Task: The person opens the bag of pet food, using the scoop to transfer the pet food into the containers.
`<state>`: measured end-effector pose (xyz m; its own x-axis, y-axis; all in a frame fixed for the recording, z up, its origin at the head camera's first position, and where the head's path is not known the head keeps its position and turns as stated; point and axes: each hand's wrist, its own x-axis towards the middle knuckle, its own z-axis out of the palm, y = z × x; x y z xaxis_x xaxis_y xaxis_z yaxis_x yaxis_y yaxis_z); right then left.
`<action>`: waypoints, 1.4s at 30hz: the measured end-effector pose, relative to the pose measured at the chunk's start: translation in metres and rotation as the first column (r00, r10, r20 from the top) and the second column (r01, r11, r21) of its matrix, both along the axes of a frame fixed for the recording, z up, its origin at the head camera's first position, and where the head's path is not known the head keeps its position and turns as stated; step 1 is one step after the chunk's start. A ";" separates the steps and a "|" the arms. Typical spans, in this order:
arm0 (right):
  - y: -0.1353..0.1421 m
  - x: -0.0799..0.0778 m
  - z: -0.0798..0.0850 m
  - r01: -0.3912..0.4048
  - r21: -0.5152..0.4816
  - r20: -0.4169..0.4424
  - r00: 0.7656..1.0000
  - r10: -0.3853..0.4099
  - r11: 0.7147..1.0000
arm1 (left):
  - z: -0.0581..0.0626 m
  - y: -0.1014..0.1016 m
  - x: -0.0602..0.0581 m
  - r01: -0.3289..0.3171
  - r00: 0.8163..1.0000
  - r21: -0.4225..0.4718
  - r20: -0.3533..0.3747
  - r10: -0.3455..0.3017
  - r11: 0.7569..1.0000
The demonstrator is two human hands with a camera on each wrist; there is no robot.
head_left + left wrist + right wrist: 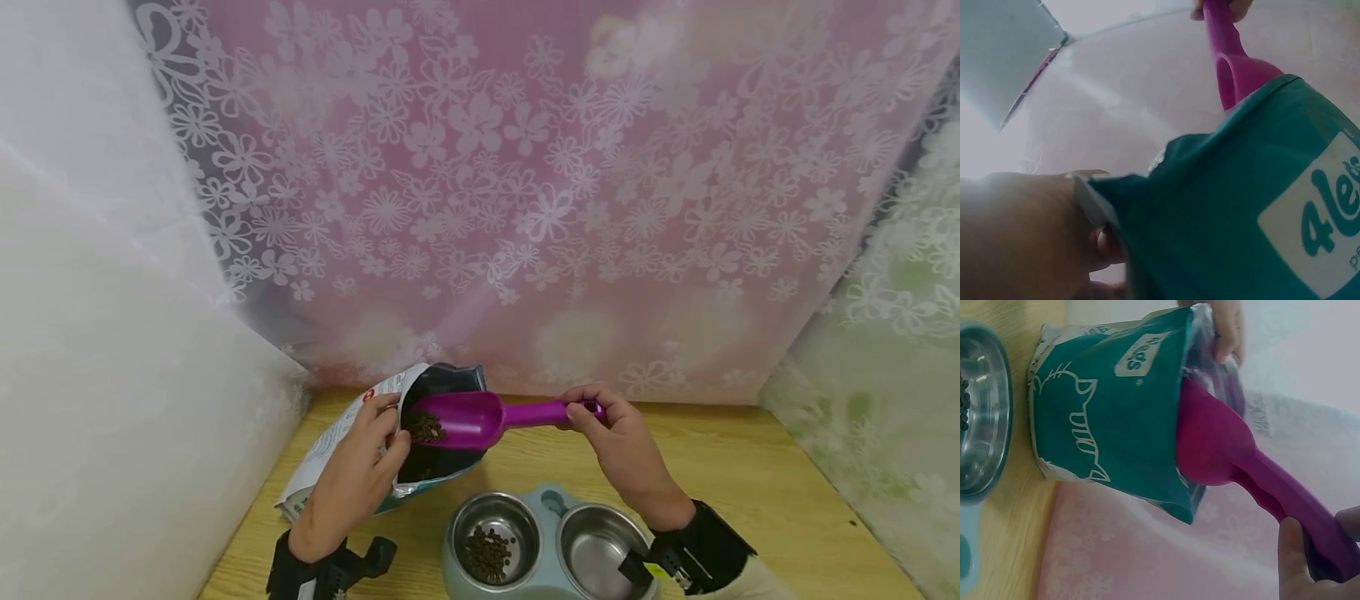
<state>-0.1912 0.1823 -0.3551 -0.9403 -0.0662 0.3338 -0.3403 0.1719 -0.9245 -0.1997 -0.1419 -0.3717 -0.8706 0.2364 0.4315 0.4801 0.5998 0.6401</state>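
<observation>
My right hand [622,450] grips the handle end of a purple scoop [468,419], whose bowl reaches into the mouth of a pet food bag [341,433]. Brown kibble [425,427] lies at the scoop's front, inside the bag. With fingers over its rim, my left hand [356,467] holds the bag's near edge and keeps the mouth wide. The bag's teal face [1110,406] shows a white cat outline in the right wrist view. In the left wrist view, teal film [1210,200] hides most of the scoop's bowl.
In front of the bag stands a pale blue double feeder [551,500]. Its left steel bowl [525,521] contains some kibble; the right steel bowl [596,550] shows bare metal, partly covered by the wrist gear. A floral curtain [525,208] hangs behind the wooden table [735,467].
</observation>
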 end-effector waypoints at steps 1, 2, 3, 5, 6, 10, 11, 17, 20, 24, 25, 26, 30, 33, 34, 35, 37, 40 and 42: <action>0.003 0.002 0.002 -0.002 0.001 0.004 1.000 0.002 1.000 | 0.000 0.000 -0.001 -0.001 1.000 0.000 -0.002 0.001 1.000; 0.005 0.003 0.005 -0.002 -0.003 0.006 1.000 0.002 1.000 | 0.000 -0.001 -0.001 -0.001 1.000 0.001 -0.004 0.001 1.000; 0.008 0.005 0.007 0.000 -0.002 0.003 1.000 0.000 1.000 | 0.000 -0.001 -0.001 -0.003 1.000 0.001 -0.007 0.003 1.000; 0.015 0.008 0.010 -0.006 -0.006 0.001 1.000 0.006 1.000 | -0.001 -0.002 -0.001 0.000 1.000 0.002 -0.017 0.000 1.000; 0.018 0.010 0.011 -0.002 0.000 0.003 1.000 0.002 1.000 | -0.001 -0.003 -0.001 -0.001 1.000 -0.001 -0.016 0.001 1.000; 0.034 0.015 0.013 -0.008 -0.013 0.029 1.000 0.008 1.000 | -0.001 -0.005 -0.001 0.012 1.000 0.001 -0.018 -0.012 1.000; 0.038 0.017 0.013 -0.001 -0.012 0.040 0.999 0.002 1.000 | -0.001 -0.005 -0.002 0.013 1.000 -0.001 -0.017 -0.013 1.000; 0.065 0.028 0.016 0.017 -0.029 0.082 0.996 -0.015 0.999 | 0.000 -0.006 -0.002 0.032 0.999 0.006 -0.018 -0.031 0.999; 0.079 0.037 0.016 0.011 -0.084 0.094 0.996 -0.003 0.996 | 0.000 -0.005 -0.002 0.037 0.999 0.008 -0.013 -0.037 0.999; 0.099 0.046 0.012 -0.015 -0.179 0.085 0.996 0.031 0.984 | -0.001 -0.004 -0.002 0.044 0.999 0.011 -0.003 -0.044 0.999; 0.103 0.047 0.011 -0.019 -0.192 0.085 0.996 0.036 0.981 | -0.001 -0.004 -0.002 0.045 0.999 0.012 -0.001 -0.045 0.999; 0.107 0.049 0.009 -0.025 -0.197 0.081 0.996 0.042 0.980 | -0.001 -0.004 -0.002 0.045 0.999 0.011 0.002 -0.045 0.999; 0.121 0.053 0.003 -0.024 -0.203 0.071 0.997 0.040 0.979 | -0.001 -0.004 -0.002 0.046 0.999 0.012 0.011 -0.046 0.999; 0.128 0.056 -0.002 -0.026 -0.227 0.065 0.997 0.042 0.974 | -0.001 -0.005 -0.003 0.053 0.998 0.015 0.014 -0.054 0.998; 0.131 0.057 -0.003 -0.022 -0.228 0.063 0.997 0.037 0.973 | 0.000 -0.005 -0.003 0.057 0.998 0.016 0.014 -0.057 0.998; 0.133 0.058 -0.005 -0.027 -0.241 0.061 0.997 0.043 0.970 | 0.000 -0.005 -0.003 0.059 0.998 0.016 0.013 -0.060 0.998; 0.135 0.059 -0.007 -0.024 -0.241 0.057 0.998 0.038 0.970 | 0.000 -0.004 -0.004 0.063 0.998 0.017 0.007 -0.064 0.998; 0.137 0.061 -0.011 -0.001 -0.195 0.058 0.998 0.012 0.981 | 0.001 -0.004 -0.004 0.067 0.998 0.019 0.005 -0.067 0.998; 0.136 0.062 -0.014 0.018 -0.143 0.061 0.998 -0.009 0.990 | 0.000 -0.004 -0.004 0.067 0.998 0.019 0.006 -0.067 0.998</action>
